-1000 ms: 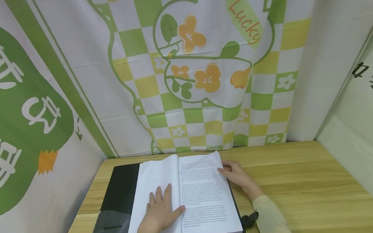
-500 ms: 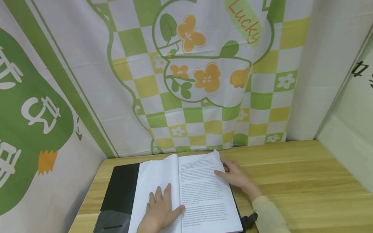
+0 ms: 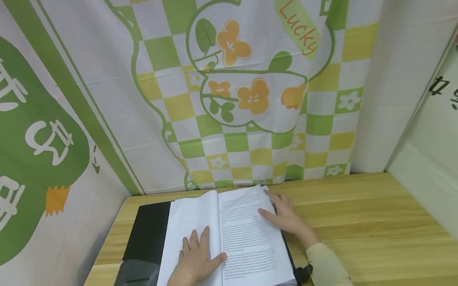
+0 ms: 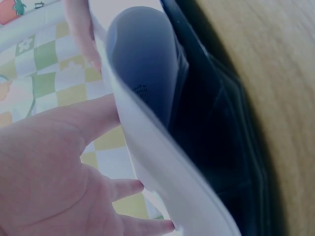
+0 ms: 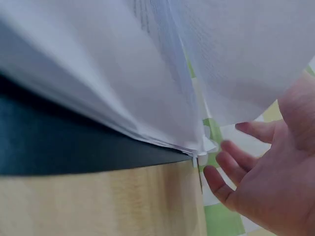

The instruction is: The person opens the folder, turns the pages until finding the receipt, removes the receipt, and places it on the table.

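A black folder (image 3: 151, 229) lies open with white paper pages in it. My left hand (image 3: 194, 259) rests with spread fingers on the blank left page (image 3: 182, 219), its thumb reaching the fold. In the left wrist view that hand's fingertips (image 4: 135, 186) touch the paper, which curls up beside the fold. My right hand (image 3: 289, 217) holds the upper right edge of the printed right page (image 3: 246, 241), thumb on top and fingers behind the edge. In the right wrist view this sheet (image 5: 246, 59) stands lifted off the stack (image 5: 98, 73), and it hides the right thumb's tip.
The folder lies on a wooden table (image 3: 373, 230). A dark object (image 3: 303, 273) sits by the right wrist. Behind the table hangs a checked curtain (image 3: 265, 158) with flowers, and printed cloths cover the left side (image 3: 110, 175) and the right side (image 3: 440, 162).
My right hand has shifted slightly left with the page's edge, and the sheet's top corner has moved left, baring another sheet beneath. The left hand stays in place.
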Demonstrator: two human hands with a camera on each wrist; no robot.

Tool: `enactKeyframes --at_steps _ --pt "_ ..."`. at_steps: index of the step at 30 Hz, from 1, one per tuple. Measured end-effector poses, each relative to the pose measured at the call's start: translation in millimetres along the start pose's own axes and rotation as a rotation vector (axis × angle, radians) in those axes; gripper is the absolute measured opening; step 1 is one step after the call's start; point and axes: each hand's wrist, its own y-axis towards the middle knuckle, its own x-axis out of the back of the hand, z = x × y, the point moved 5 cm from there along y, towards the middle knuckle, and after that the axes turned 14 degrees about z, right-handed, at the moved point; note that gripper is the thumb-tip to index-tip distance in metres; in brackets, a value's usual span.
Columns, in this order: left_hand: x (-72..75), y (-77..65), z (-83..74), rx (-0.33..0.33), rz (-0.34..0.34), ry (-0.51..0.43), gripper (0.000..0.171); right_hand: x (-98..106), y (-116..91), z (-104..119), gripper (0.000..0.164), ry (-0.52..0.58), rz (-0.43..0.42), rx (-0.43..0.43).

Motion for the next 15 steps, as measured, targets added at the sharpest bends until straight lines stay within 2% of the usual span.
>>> enactKeyframes --at_steps 5,8,15 --pt "0.2 0.3 0.0 -0.003 -0.004 0.0 0.098 -0.1 2.4 5.7 0.069 0.094 0.045 0.082" --pt "0.3 0.6 -0.1 -0.005 -0.007 0.002 0.098 -0.9 3.7 5.0 0.069 0.163 0.067 0.087" --pt "-0.4 0.6 0.9 0.002 0.001 -0.004 0.097 -1.1 1.6 7.2 0.066 0.252 0.042 0.081"
